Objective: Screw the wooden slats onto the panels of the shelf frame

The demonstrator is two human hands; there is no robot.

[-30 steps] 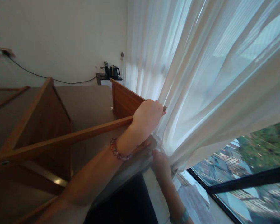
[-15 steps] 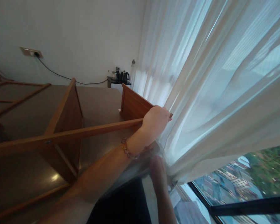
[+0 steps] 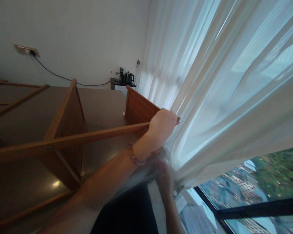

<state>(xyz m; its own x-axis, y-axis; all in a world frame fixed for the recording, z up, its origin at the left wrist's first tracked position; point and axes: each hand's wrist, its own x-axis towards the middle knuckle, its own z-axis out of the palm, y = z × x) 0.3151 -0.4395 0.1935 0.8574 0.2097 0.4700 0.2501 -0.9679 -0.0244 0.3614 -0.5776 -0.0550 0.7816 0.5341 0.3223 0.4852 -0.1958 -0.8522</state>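
Note:
My left hand (image 3: pixel 161 125) is closed around the corner of a wooden shelf frame (image 3: pixel 92 136), where its long rail meets the end panel, right against the sheer white curtain (image 3: pixel 217 94). A bead bracelet sits on that wrist. My right hand (image 3: pixel 164 177) is lower, beneath the frame's corner, pressed into the gathered lower edge of the curtain. Its fingers are blurred and partly hidden by the frame and fabric.
The shelf frame has an upright divider (image 3: pixel 68 107) and dark brown panels. A small side table with a black kettle (image 3: pixel 129 77) stands against the far wall. A wall socket with a black cable (image 3: pixel 26 50) is at the left. A dark-framed window (image 3: pixel 246 211) looks down on rooftops.
The view shifted from one second ago, showing more of the shelf and wall. My left hand kept its grip on the frame corner. My right hand stayed low at the curtain's edge.

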